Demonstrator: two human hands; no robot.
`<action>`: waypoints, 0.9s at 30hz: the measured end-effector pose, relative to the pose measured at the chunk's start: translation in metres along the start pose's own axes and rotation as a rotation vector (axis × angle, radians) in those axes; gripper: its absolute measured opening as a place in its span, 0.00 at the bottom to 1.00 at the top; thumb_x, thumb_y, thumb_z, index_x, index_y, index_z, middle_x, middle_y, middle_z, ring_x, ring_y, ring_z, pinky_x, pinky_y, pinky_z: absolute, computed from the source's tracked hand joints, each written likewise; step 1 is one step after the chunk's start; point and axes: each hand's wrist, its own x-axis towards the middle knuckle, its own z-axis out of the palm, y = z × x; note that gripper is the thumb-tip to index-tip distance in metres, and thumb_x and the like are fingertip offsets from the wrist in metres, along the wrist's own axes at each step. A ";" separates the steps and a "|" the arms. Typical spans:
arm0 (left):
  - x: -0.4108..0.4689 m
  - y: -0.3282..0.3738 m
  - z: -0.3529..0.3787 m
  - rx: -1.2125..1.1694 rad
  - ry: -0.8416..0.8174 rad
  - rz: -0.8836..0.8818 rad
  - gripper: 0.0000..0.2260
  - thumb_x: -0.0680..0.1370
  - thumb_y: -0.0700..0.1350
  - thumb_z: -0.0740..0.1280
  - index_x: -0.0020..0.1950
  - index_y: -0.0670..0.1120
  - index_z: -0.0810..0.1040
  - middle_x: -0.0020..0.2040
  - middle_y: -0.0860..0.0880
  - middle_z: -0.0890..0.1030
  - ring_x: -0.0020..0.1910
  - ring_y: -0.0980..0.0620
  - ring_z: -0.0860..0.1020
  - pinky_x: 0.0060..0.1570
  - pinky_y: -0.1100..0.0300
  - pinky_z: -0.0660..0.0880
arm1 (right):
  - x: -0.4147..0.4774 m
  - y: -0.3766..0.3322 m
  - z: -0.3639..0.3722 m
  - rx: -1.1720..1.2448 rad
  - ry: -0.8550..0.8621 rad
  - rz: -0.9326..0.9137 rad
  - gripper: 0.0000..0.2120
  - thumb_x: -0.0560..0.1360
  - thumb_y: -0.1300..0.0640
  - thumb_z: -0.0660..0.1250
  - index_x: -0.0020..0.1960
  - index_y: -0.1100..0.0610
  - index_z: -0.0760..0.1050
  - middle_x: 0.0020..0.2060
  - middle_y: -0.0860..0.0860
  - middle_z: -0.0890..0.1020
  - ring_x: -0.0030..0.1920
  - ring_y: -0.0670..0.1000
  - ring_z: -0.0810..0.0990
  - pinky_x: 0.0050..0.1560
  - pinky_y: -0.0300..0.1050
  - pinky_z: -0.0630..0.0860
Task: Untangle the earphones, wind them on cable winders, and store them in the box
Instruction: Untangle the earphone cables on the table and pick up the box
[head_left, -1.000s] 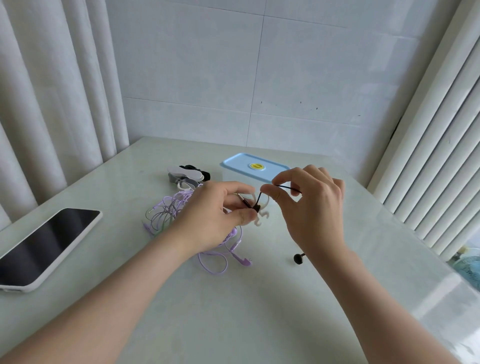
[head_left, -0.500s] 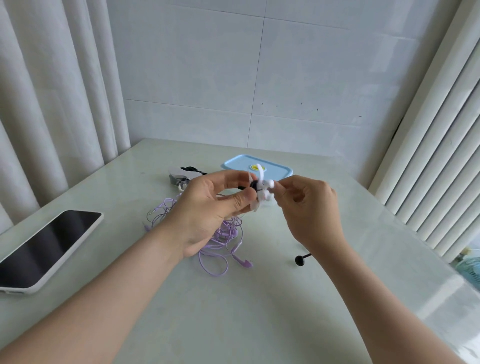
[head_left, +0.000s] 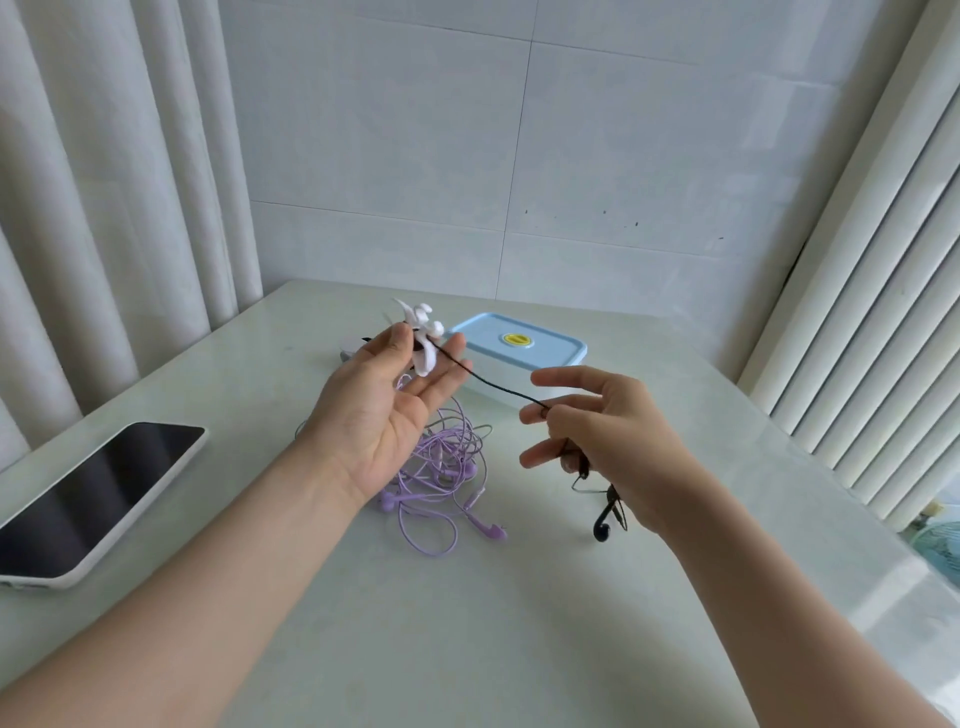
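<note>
Left hand (head_left: 384, 410): palm up, fingers nearly straight, raised above the table (head_left: 467, 623). Thumb and fingertips pinch 1 white cable winder (head_left: 423, 338) at the top of the hand.

Black earphones (head_left: 498, 387): cable runs taut from the winder, down and right to the right hand (head_left: 608, 441). Right hand held sideways with fingers spread. The cable is pinched at a fingertip and then passes down through the fingers. Slack loops hang below the hand, with 1 black earbud (head_left: 601, 530) dangling just over the table.

Purple earphones (head_left: 441, 467): loose tangle lying on the table, under and just right of the left wrist. 3 purple earbuds visible; cannot tell how many sets.

Box (head_left: 519, 343): 1, pale base with a blue lid, lid on, round yellow label in the middle. It stands at the far side of the table, behind both hands. Contents cannot be seen.

A small grey item (head_left: 347, 353) sits behind the left hand, mostly hidden.

Phone (head_left: 98, 493): 1, dark screen up, white case, at the left table edge, well apart from the cables.
</note>
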 end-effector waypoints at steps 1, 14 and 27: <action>0.002 0.002 -0.001 -0.004 0.024 0.019 0.07 0.86 0.42 0.62 0.58 0.39 0.77 0.49 0.42 0.82 0.49 0.45 0.85 0.55 0.46 0.84 | 0.002 0.002 -0.001 -0.025 0.031 -0.001 0.16 0.77 0.68 0.64 0.60 0.53 0.81 0.47 0.54 0.89 0.34 0.56 0.87 0.35 0.45 0.69; 0.012 -0.002 -0.018 0.541 0.178 0.277 0.07 0.86 0.41 0.63 0.63 0.41 0.75 0.50 0.44 0.81 0.32 0.55 0.69 0.30 0.66 0.67 | 0.017 0.021 -0.027 -0.981 0.838 -0.332 0.17 0.78 0.58 0.58 0.57 0.46 0.82 0.51 0.50 0.70 0.57 0.57 0.63 0.59 0.52 0.54; -0.016 -0.012 0.017 0.426 -0.099 0.084 0.07 0.85 0.40 0.64 0.63 0.42 0.77 0.56 0.41 0.82 0.38 0.51 0.73 0.37 0.59 0.66 | -0.005 0.011 0.031 -0.386 0.148 -0.415 0.32 0.73 0.58 0.54 0.78 0.57 0.70 0.67 0.54 0.81 0.66 0.51 0.81 0.70 0.47 0.74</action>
